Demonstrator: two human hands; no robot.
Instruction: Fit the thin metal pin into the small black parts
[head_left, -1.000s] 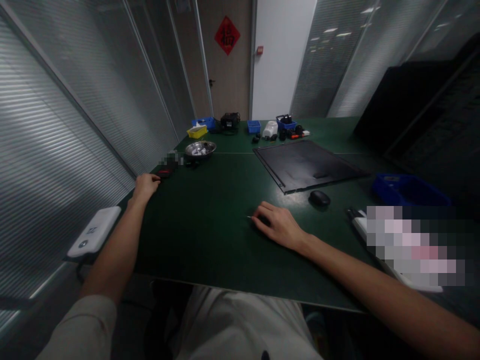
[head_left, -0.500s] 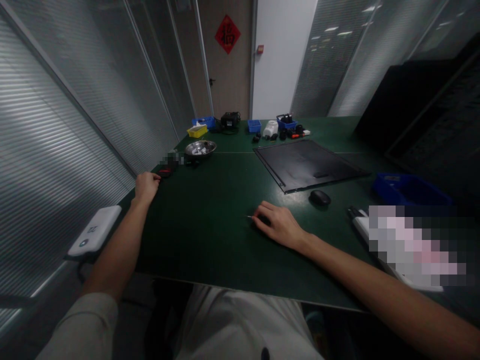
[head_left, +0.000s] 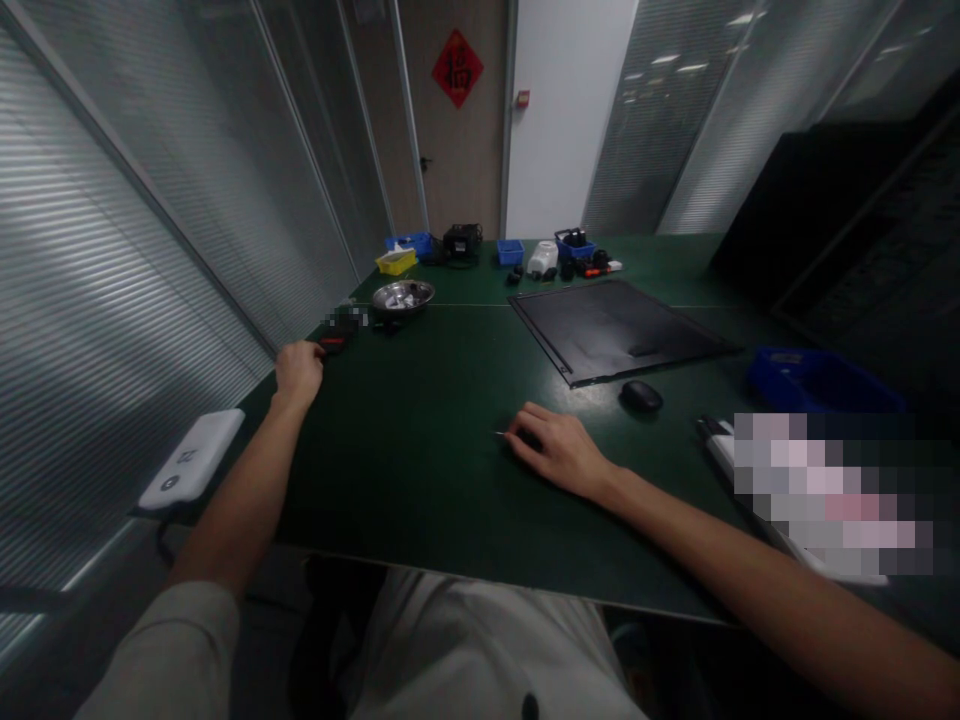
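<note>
My left hand (head_left: 300,373) is at the table's left edge, fingers closed and drawn together. Its fingertips meet the near end of a dark object with a red stripe (head_left: 335,342); whether they grip it is hidden. My right hand (head_left: 553,440) rests on the green table (head_left: 405,440) with thumb and index finger pinched. From that pinch sticks out a thin, light metallic piece (head_left: 500,434), pointing left and too small to name. A steel bowl (head_left: 403,297) with small pale and dark pieces in it stands beyond my left hand.
Right of centre lies a flat black panel (head_left: 615,330), with a black mouse (head_left: 641,396) before it. A blue bin (head_left: 817,380) stands at the right. Small blue trays (head_left: 510,252), a yellow tray (head_left: 396,262) and gadgets line the back. A white device (head_left: 193,460) sits at the left edge.
My left hand has shifted very slightly to the right beside the red-striped object. My right hand stays in place with the thin piece; the view has drifted a little.
</note>
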